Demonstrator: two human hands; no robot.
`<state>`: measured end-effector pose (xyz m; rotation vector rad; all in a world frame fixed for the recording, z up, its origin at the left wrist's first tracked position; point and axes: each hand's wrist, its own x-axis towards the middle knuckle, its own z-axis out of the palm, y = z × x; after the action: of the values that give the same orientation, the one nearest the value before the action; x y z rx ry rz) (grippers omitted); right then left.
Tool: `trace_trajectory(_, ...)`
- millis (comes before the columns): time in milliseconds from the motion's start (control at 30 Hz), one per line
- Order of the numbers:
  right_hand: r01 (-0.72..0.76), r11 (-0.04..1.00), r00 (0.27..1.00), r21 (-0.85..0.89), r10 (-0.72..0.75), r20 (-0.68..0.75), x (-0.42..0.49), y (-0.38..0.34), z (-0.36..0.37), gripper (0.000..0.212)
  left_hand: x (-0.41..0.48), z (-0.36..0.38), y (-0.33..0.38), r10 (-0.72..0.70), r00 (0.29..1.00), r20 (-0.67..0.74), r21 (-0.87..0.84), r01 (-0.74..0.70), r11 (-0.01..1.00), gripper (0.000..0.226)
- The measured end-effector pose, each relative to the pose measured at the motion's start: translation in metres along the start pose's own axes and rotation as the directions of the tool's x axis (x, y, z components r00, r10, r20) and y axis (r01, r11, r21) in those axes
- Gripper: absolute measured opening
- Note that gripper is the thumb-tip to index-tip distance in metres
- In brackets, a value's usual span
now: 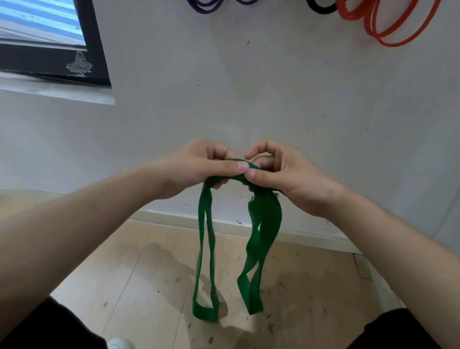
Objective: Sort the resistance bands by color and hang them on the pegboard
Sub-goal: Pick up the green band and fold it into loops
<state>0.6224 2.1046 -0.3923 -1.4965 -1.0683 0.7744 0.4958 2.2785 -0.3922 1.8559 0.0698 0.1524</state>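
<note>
Green bands [262, 230] pinched by left hand [209, 166] and right hand [281, 174], purple bands [204, 0], black band [319, 5], red bands [385, 28] hanging above them, window [39, 20] upper left.

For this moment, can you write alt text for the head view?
Both hands, left hand and right hand, pinch the green bands together at chest height, loops dangling toward the floor. Purple bands, a black band and red bands hang on the wall above.
</note>
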Motion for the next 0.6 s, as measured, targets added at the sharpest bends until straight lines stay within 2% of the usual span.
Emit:
trace_trajectory(67,-0.065,0.998,0.997,0.004,0.064,0.047,-0.002,-0.001,-0.003,0.018,0.0,-0.001,0.001,0.014,1.0,-0.007,-0.009,-0.014,1.0,0.026)
trace_trajectory(200,-0.132,0.988,0.971,-0.083,0.146,0.188,-0.007,0.004,-0.008,0.024,-0.002,-0.002,-0.003,0.03,0.999,-0.028,-0.005,-0.03,1.0,0.042)
trace_trajectory(267,-0.147,0.982,0.96,-0.123,0.171,0.221,-0.007,0.012,-0.008,0.029,-0.003,-0.004,-0.004,0.024,0.999,-0.045,-0.003,-0.024,1.0,0.033)
trace_trajectory(467,-0.158,0.969,0.967,-0.192,0.191,0.171,-0.003,0.021,-0.004,0.042,-0.005,-0.012,-0.006,0.075,0.993,-0.095,0.017,-0.074,0.997,0.027)
trace_trajectory(600,-0.119,0.954,0.981,-0.276,0.156,0.117,-0.003,0.023,-0.003,0.027,-0.006,-0.017,-0.008,0.088,0.989,-0.119,0.01,-0.087,0.996,0.024)
